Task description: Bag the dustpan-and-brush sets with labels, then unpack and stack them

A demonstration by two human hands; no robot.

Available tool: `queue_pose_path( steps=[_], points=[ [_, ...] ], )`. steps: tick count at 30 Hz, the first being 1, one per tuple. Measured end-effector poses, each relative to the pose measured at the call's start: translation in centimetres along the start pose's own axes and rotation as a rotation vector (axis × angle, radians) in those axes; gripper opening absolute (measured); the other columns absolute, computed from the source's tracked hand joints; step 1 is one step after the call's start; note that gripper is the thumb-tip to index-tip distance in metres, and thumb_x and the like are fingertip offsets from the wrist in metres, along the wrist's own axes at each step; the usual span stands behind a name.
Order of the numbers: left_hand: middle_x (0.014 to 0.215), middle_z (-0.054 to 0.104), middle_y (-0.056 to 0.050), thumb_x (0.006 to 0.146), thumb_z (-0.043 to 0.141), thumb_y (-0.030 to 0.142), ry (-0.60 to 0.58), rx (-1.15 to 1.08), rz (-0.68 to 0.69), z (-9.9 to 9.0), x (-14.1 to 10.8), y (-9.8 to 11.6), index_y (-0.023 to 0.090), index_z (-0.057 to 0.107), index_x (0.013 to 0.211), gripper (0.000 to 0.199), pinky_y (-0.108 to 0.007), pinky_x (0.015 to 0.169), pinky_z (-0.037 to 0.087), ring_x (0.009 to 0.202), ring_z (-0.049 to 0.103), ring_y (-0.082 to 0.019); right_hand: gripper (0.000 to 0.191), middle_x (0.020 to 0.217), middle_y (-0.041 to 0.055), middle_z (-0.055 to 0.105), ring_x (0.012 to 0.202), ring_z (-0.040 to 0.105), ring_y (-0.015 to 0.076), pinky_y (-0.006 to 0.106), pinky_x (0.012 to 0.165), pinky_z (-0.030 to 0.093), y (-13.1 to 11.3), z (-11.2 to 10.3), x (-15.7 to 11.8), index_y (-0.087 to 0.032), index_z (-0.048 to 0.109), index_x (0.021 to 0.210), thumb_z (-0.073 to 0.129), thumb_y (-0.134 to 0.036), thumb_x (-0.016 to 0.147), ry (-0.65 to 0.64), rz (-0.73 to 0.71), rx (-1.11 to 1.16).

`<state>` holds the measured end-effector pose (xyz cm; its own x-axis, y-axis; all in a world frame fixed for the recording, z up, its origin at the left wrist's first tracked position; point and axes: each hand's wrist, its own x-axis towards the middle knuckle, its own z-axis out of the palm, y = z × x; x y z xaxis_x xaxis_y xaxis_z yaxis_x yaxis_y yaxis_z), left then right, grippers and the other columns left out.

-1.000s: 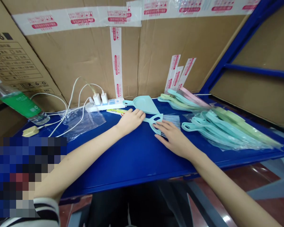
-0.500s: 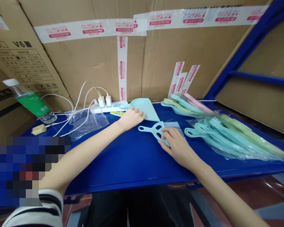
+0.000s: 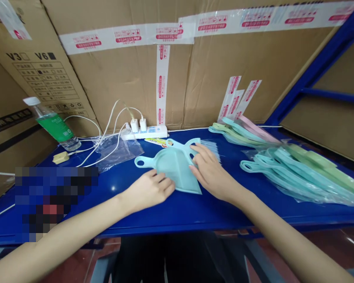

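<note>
A light-blue dustpan [image 3: 177, 169] lies on the blue table, its looped handle pointing left. My left hand [image 3: 152, 189] is closed at the pan's near edge, fingers curled; the thumb is hidden. Behind the pan, partly overlapping it, is a matching light-blue hand brush [image 3: 179, 146], with pale bristles to the right. My right hand [image 3: 214, 173] grips the brush head, its fingertips by the cut-out holes. To the right lie several light-blue dustpan-and-brush sets [image 3: 286, 173] in clear plastic.
A white power strip [image 3: 153, 133] with cables stands against the cardboard. A crumpled plastic bag [image 3: 118, 151] and a water bottle [image 3: 54, 127] are at the left. More bagged pieces in green and pink [image 3: 258, 129] lie at the back right. A blue frame post [image 3: 312, 70] rises at the right.
My left hand has brought the dustpan nearer to me. My right hand has moved the brush back, so it now sits behind the pan instead of in front. The view has shifted slightly.
</note>
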<state>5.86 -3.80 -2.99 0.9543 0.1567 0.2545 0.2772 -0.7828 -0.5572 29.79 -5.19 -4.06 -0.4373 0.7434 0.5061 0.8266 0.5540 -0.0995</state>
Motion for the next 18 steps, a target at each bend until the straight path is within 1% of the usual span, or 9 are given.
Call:
queue_pose_path(
  steps=[4, 7, 9, 11, 12, 13, 15, 16, 18],
  points=[
    [0.069, 0.062, -0.001, 0.094, 0.044, 0.003, 0.144, -0.034, 0.012, 0.2, -0.9, 1.4, 0.008, 0.06, 0.1, 0.019, -0.029, 0.051, 0.038, 0.062, 0.057, -0.014, 0.026, 0.128, 0.0207, 0.057, 0.135, 0.041, 0.0364, 0.06, 0.105, 0.041, -1.2, 1.8, 1.1, -0.019, 0.051, 0.091, 0.03, -0.031, 0.101, -0.104, -0.045, 0.014],
    [0.074, 0.065, -0.002, 0.093, 0.044, 0.001, 0.219, -0.075, 0.009, 0.4, -1.4, 1.5, 0.008, 0.061, 0.102, 0.021, -0.026, 0.053, 0.043, 0.064, 0.059, -0.012, 0.025, 0.125, 0.0185, 0.059, 0.134, 0.043, 0.0363, 0.06, 0.105, 0.042, -2.0, 2.5, 1.1, -0.019, 0.054, 0.091, 0.033, -0.031, 0.1, -0.163, -0.077, 0.026],
    [0.076, 0.066, -0.002, 0.097, 0.043, 0.009, 0.273, -0.132, 0.002, 0.2, -1.7, 0.9, 0.01, 0.062, 0.099, 0.019, -0.025, 0.057, 0.046, 0.067, 0.061, -0.012, 0.026, 0.124, 0.0176, 0.059, 0.133, 0.044, 0.0361, 0.059, 0.104, 0.043, -2.4, 2.5, 1.0, -0.02, 0.054, 0.091, 0.033, -0.032, 0.1, -0.195, -0.094, 0.037],
    [0.08, 0.066, -0.003, 0.102, 0.041, 0.024, 0.263, -0.195, -0.117, -0.2, -2.1, -0.3, 0.014, 0.062, 0.096, 0.024, -0.025, 0.063, 0.049, 0.071, 0.062, -0.014, 0.027, 0.123, 0.017, 0.058, 0.132, 0.044, 0.0349, 0.058, 0.103, 0.045, -2.7, 2.2, 1.0, -0.02, 0.053, 0.09, 0.032, -0.034, 0.101, -0.237, -0.101, 0.061],
    [0.083, 0.066, -0.004, 0.102, 0.038, 0.031, 0.21, -0.225, -0.249, -0.4, -2.3, -1.1, 0.015, 0.062, 0.096, 0.029, -0.027, 0.066, 0.05, 0.075, 0.063, -0.016, 0.028, 0.123, 0.0171, 0.058, 0.132, 0.045, 0.0344, 0.057, 0.103, 0.045, -2.9, 1.9, 1.0, -0.021, 0.052, 0.089, 0.031, -0.035, 0.101, -0.263, -0.097, 0.081],
    [0.088, 0.067, -0.007, 0.102, 0.036, 0.034, 0.115, -0.258, -0.427, -0.6, -2.4, -1.9, 0.016, 0.061, 0.098, 0.031, -0.031, 0.071, 0.051, 0.081, 0.063, -0.019, 0.029, 0.123, 0.0174, 0.057, 0.132, 0.045, 0.0341, 0.057, 0.103, 0.045, -3.1, 1.7, 1.1, -0.021, 0.051, 0.088, 0.03, -0.036, 0.101, -0.293, -0.089, 0.105],
    [0.095, 0.066, -0.012, 0.101, 0.034, 0.034, -0.155, -0.381, -0.812, -0.8, -2.8, -3.5, 0.014, 0.059, 0.103, 0.032, -0.038, 0.076, 0.05, 0.09, 0.064, -0.026, 0.03, 0.124, 0.0183, 0.054, 0.131, 0.043, 0.0338, 0.058, 0.103, 0.044, -3.6, 1.2, 1.4, -0.021, 0.049, 0.087, 0.029, -0.038, 0.102, -0.344, -0.068, 0.155],
    [0.092, 0.066, -0.012, 0.101, 0.033, 0.034, -0.276, -0.496, -0.93, -0.8, -2.9, -4.1, 0.014, 0.058, 0.103, 0.032, -0.04, 0.077, 0.05, 0.089, 0.064, -0.028, 0.03, 0.125, 0.0187, 0.053, 0.132, 0.042, 0.0338, 0.058, 0.103, 0.043, -3.8, 1.1, 1.5, -0.021, 0.049, 0.087, 0.029, -0.039, 0.102, -0.363, -0.062, 0.176],
    [0.078, 0.064, -0.007, 0.101, 0.029, 0.034, -0.387, -0.667, -0.984, -0.5, -3.0, -4.9, 0.016, 0.058, 0.096, 0.034, -0.037, 0.074, 0.049, 0.078, 0.065, -0.025, 0.029, 0.127, 0.0193, 0.051, 0.132, 0.041, 0.0339, 0.059, 0.104, 0.041, -4.3, 1.0, 1.8, -0.021, 0.049, 0.089, 0.03, -0.039, 0.102, -0.394, -0.058, 0.211]
  ],
)
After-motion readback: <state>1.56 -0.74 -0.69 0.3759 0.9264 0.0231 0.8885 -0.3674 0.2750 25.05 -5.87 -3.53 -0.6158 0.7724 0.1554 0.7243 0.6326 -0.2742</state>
